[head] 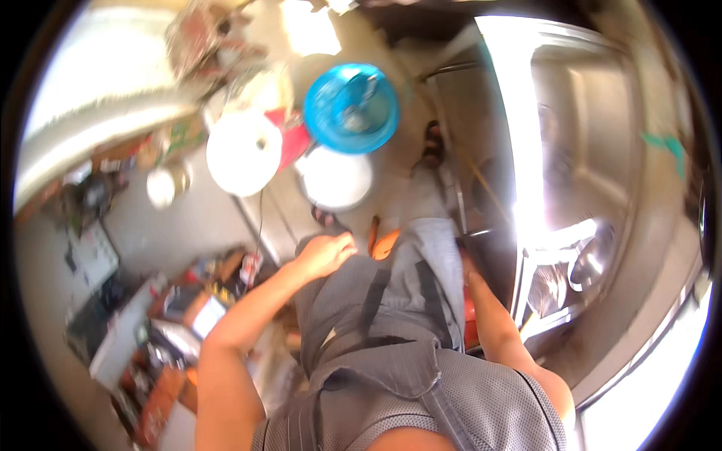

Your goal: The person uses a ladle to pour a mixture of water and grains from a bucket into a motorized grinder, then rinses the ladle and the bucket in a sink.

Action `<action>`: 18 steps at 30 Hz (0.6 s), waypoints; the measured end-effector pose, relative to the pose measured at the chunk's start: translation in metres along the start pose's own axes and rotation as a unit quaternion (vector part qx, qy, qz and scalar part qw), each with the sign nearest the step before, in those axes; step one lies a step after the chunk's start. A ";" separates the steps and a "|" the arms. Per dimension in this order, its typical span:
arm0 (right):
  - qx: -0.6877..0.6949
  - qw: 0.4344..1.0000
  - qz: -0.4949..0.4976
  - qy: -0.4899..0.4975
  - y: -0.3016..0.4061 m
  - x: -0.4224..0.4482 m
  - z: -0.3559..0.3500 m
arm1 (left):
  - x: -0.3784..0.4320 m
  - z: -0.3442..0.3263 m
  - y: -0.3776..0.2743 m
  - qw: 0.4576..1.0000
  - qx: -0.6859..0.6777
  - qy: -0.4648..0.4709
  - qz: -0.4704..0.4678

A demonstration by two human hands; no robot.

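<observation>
My left hand (327,255) hangs over the grey apron (372,304), its fingers curled inward. Nothing shows in it, but the blur and the angle hide the palm. On the other side, my right hand (472,272) is low beside the trouser leg, below the front of a stainless-steel sink (601,135); its fingers are mostly hidden. A blue plastic tub (316,121) stands on the floor ahead, with what looks like water and an unclear object inside. Closer to my feet is a round white container (338,177).
To the left of the tub are a round white lid or bucket (243,153) and a red container (293,147). Metal bowls (592,262) sit at the sink's near end. Cluttered household items (186,315) fill the lower left. An orange object (386,245) lies between my legs.
</observation>
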State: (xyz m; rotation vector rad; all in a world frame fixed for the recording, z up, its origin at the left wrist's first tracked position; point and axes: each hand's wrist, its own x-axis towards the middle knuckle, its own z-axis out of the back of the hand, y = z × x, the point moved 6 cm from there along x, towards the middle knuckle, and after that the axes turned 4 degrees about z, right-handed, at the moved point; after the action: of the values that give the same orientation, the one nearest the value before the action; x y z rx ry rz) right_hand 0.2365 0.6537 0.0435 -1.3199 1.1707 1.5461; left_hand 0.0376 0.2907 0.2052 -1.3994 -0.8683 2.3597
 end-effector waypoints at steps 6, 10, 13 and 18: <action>-0.411 0.874 0.185 -0.179 0.080 -0.138 0.039 | 0.008 0.043 -0.100 0.993 -0.015 -0.029 -0.112; -0.135 0.854 0.207 -0.457 0.132 -0.272 0.091 | 0.007 0.027 -0.199 0.968 0.017 -0.043 -0.248; 0.010 0.838 0.166 -0.519 0.124 -0.291 0.123 | 0.006 0.007 -0.273 0.932 0.068 -0.013 -0.357; 0.128 0.790 0.131 -0.585 0.109 -0.261 0.154 | 0.018 -0.017 -0.380 0.869 0.130 0.009 -0.477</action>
State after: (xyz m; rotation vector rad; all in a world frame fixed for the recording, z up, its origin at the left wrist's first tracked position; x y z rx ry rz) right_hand 0.1329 0.7735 0.3247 0.1311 0.6650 1.8269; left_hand 0.0149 0.6047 0.4199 -0.6259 -0.8995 1.5944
